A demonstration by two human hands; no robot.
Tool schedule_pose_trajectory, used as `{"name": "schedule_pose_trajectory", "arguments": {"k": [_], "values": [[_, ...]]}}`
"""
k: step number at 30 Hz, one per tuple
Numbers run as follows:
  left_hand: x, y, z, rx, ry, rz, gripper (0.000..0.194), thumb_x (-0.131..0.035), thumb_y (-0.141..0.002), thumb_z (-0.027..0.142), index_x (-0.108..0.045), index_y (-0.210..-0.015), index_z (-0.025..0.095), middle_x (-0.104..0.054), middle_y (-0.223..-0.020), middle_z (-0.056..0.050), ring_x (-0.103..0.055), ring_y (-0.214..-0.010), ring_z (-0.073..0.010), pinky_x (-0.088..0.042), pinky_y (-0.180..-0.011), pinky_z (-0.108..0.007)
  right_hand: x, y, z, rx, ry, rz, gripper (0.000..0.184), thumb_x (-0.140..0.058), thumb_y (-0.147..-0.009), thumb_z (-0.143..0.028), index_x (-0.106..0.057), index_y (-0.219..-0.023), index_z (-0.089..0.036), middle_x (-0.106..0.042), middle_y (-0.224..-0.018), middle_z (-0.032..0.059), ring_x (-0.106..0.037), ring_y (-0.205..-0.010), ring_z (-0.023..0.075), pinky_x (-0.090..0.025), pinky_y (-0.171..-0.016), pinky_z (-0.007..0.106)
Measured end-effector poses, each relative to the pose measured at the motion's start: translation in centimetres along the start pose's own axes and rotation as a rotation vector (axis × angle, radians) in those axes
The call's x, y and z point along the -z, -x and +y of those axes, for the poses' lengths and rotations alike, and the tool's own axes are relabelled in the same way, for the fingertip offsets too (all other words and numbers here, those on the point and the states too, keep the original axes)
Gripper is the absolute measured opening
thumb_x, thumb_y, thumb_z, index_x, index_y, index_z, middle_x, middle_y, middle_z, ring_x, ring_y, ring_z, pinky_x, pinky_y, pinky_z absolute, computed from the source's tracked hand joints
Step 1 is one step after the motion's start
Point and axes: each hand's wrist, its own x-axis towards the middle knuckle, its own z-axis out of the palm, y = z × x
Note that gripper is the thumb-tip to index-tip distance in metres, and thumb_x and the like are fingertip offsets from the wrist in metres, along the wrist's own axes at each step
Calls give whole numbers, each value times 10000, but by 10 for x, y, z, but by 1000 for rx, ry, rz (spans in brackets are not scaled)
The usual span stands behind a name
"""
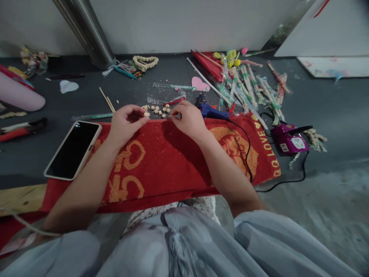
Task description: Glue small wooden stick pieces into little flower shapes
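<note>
Loose top (135, 252), pale grey-blue, thin-looking cloth, soft folds throughout. Gathered, crumpled strip (176, 244) down front, near middle, narrow dark mark beside its upper end. Left sleeve (72, 250) and right sleeve (268, 234) same pale cloth, wide and billowing, ending high enough to leave forearms bare. Off-white cloth with small dark specks (151, 212) showing at lap, past top's edge. Left hand (125, 125) and right hand (188, 121) bare, ungloved.

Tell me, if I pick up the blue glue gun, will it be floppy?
The blue glue gun should feel stiff, since its body looks like hard plastic. Its thin black cord bends loosely, so that part is probably floppy. The cord might drag across the red towel, because it lies over it.
</note>
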Motion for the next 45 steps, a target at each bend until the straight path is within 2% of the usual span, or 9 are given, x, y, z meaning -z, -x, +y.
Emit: {"name": "schedule_pose_trajectory", "arguments": {"k": [3, 7, 12, 16, 24, 29, 32, 40, 45], "values": [[-5, 4, 2, -5, -32, -75, 305, -840, -637, 396, -728, -832, 190, -726, -849, -43, -649, -748, -159, -530, -729, -290, 0, 3, -9, 139, -150, -24, 129, -567, -880, -178, -681, -942, -178, -655, -991, 63, -577, -813, 148, -434, -753, 279], [-10, 8, 6, -5, -74, -122, 286, -842, -638, 421, -759, -809, 206, -753, -854, -42, -685, -807, -186, -558, -806, -311, -3, 6, -16, 263, -259, -54, 139, -567, -919, -245, -686, -949, -181, -661, -954, 49, -576, -833, 143, -429, -761, 267], [-10, 11, 6, -6, -76, -126, 232, -836, -662, 410, -797, -803, 229, -781, -884, -49, -719, -840, -212, -574, -832, -320, -8, 6, -17, 223, -248, -56, 95, -613, -897, -220, -700, -899, -181, -678, -918, 31, -571, -792, 131, -413, -740, 258], [-9, 11, 2, -44, -106, -133, 173, -789, -724, 384, -808, -844, 261, -787, -918, -36, -721, -851, -214, -567, -827, -328, -10, 5, -15, 210, -190, -68, 137, -621, -914, -258, -721, -925, -164, -694, -927, 49, -594, -817, 144, -415, -744, 267], [-9, 5, -12, -210, -396, -173, 35, -768, -739, 324, -790, -762, 309, -749, -873, -18, -644, -914, -226, -469, -938, -399, -10, 6, -13, 218, 20, -218, 212, -564, -949, -270, -752, -971, -177, -721, -989, 75, -632, -917, 181, -406, -749, 289], [-7, 3, -16, -284, -519, -323, 111, -696, -797, 331, -786, -840, 283, -732, -890, -23, -610, -897, -228, -439, -932, -426, -13, 7, -12, 275, 88, -291, 242, -542, -969, -307, -749, -973, -181, -718, -995, 76, -623, -927, 190, -393, -739, 295], [-6, 4, -16, -336, -593, -373, 184, -632, -851, 335, -782, -917, 251, -726, -933, -35, -597, -912, -230, -435, -928, -438, -13, 7, -11, 278, 98, -323, 208, -569, -946, -282, -743, -954, -170, -713, -964, 67, -607, -903, 187, -373, -728, 291], [-5, 6, -14, -358, -662, -413, 216, -593, -888, 341, -769, -961, 240, -707, -961, -43, -595, -947, -236, -424, -935, -448, -7, 6, -9, 249, 25, -368, 160, -626, -890, -217, -758, -954, -156, -720, -973, 66, -596, -895, 175, -386, -766, 279], [-6, 7, -13, -385, -685, -395, 215, -581, -890, 334, -765, -939, 235, -714, -954, -41, -595, -944, -230, -428, -923, -434, -6, 6, -8, 236, 0, -357, 158, -648, -872, -215, -764, -960, -154, -715, -962, 63, -596, -904, 172, -391, -777, 275]]}}
